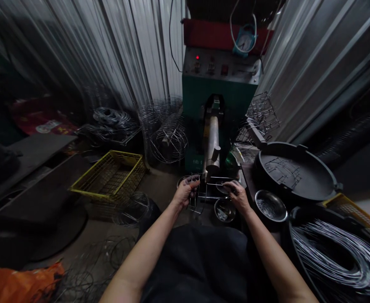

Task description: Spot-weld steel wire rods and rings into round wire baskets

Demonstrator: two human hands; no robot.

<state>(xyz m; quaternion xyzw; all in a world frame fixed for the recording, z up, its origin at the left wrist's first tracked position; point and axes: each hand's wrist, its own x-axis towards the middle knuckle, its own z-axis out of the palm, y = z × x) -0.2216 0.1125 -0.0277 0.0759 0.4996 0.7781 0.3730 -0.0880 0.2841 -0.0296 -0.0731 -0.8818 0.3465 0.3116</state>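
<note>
Dim corrugated-metal walls (141, 46) around green machine (197, 90). Thin wire frame (207, 196) in front of machine, nipped in nearly closed left hand (185, 192); right hand (237, 194) curled nearby, cannot tell around what. Keep frame level, skin clear of machine's metal arm (213, 134).

My left hand (186, 193) grips bent metal wire (216, 177) between thumb and fingers. My right hand (238, 195), fingers curled, is at the wire's right end; contact there is unclear. Directly ahead of and between both hands is the metal arm (213, 134) of the green machine (235, 89); its red indicator (197, 57) is lit. Right of my right hand are a metal bowl (281, 207), a round black pan (314, 185) containing wire pieces (282, 169), and a wire coil (361, 269). A yellow basket (90, 194) stands left of my left hand.
</note>
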